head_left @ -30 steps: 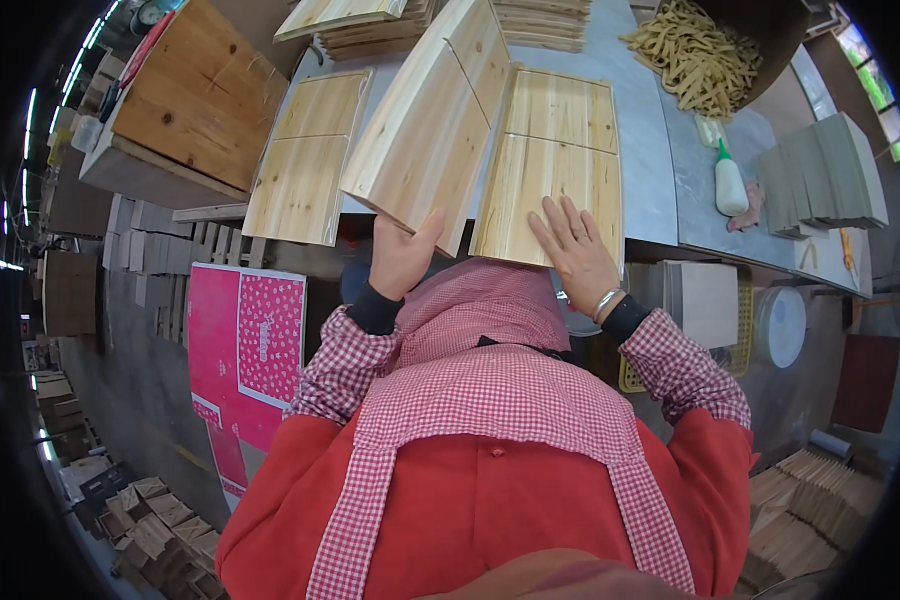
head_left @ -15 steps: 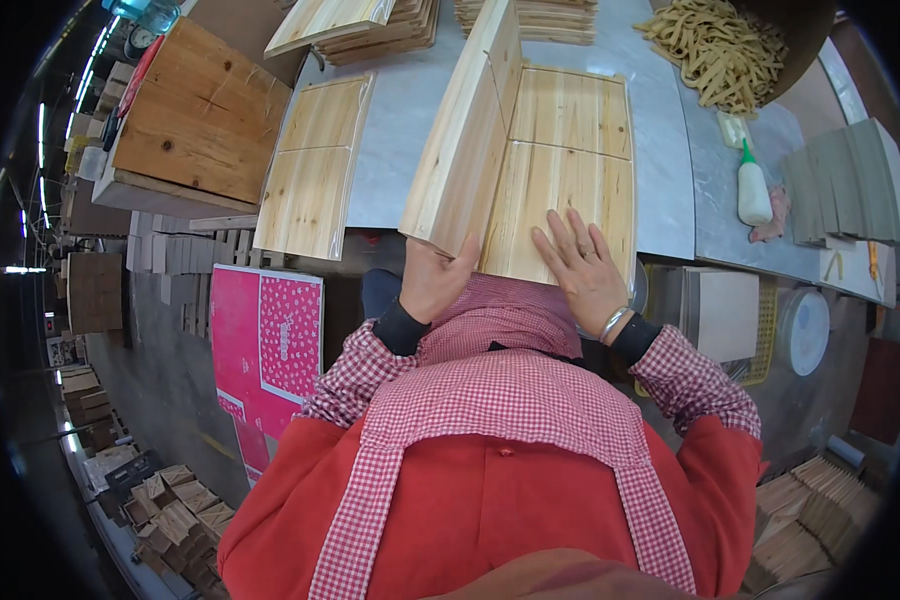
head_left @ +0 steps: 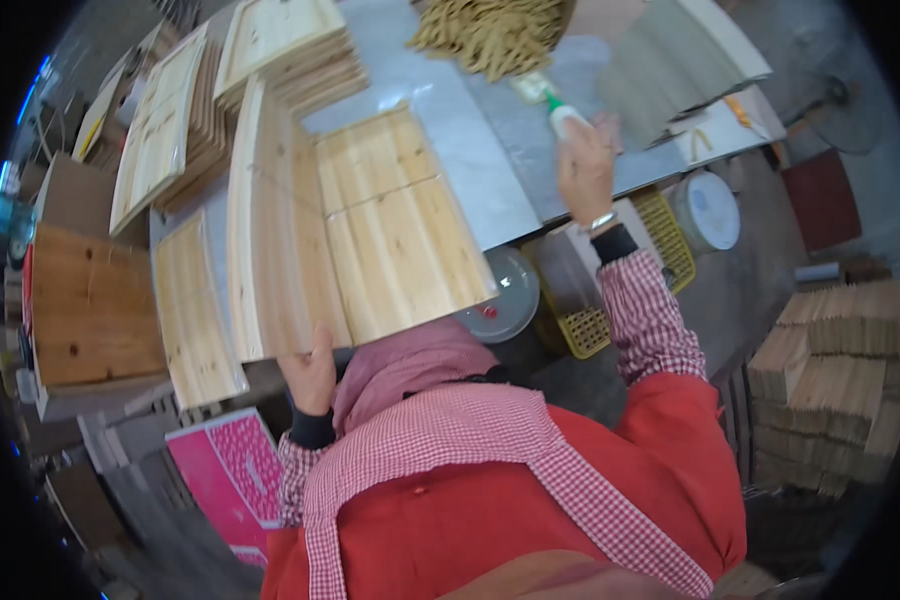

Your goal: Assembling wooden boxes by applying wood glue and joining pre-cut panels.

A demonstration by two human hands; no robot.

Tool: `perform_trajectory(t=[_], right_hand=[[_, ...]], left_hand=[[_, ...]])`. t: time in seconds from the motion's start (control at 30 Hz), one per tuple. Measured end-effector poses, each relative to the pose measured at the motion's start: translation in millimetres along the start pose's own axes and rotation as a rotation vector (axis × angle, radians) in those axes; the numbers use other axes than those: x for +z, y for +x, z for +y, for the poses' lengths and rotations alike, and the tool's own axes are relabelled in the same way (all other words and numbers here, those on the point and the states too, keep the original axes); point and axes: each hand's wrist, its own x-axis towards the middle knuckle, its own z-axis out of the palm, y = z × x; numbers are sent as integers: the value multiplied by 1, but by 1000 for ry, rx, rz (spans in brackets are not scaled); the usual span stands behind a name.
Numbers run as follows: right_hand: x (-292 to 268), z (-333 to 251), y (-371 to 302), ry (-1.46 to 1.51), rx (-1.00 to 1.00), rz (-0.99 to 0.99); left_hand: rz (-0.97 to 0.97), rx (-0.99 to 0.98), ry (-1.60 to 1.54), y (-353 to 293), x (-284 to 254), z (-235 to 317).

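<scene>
A narrow wooden panel [head_left: 195, 320] jutted past the counter's [head_left: 465, 165] front edge at left. Next stood an upright panel [head_left: 285, 230], its near end held by the left hand [head_left: 310, 380], thumb against the inner face. Beside it a flat panel [head_left: 400, 245] overhung the front edge. Toward the right end, the right hand [head_left: 585, 170] covered a green-tipped bottle [head_left: 564, 118]; how closed, I couldn't tell.

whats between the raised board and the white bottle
The head view shows the flat board beside the raised board, then bare grey tabletop up to the white bottle at the right hand.
</scene>
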Motion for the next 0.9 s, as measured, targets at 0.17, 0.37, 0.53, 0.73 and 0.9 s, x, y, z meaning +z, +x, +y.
perform_trajectory(t=[0.17,0.37,0.53,0.73,0.9], right_hand=[[-18,110,-22,-439,201,-129],[-50,100,48,-515,288,-295],[-151,55,163,-980,75,170],[-163,77,185,-1012,210,-294],[-171,100,220,-1008,-35,-178]], left_hand=[[14,-18,-43,5,-3,-12],[71,41,-43,6,4,-14],[22,25,-64,4,1,-15],[37,34,-90,7,2,-13],[39,120,-30,6,0,-3]])
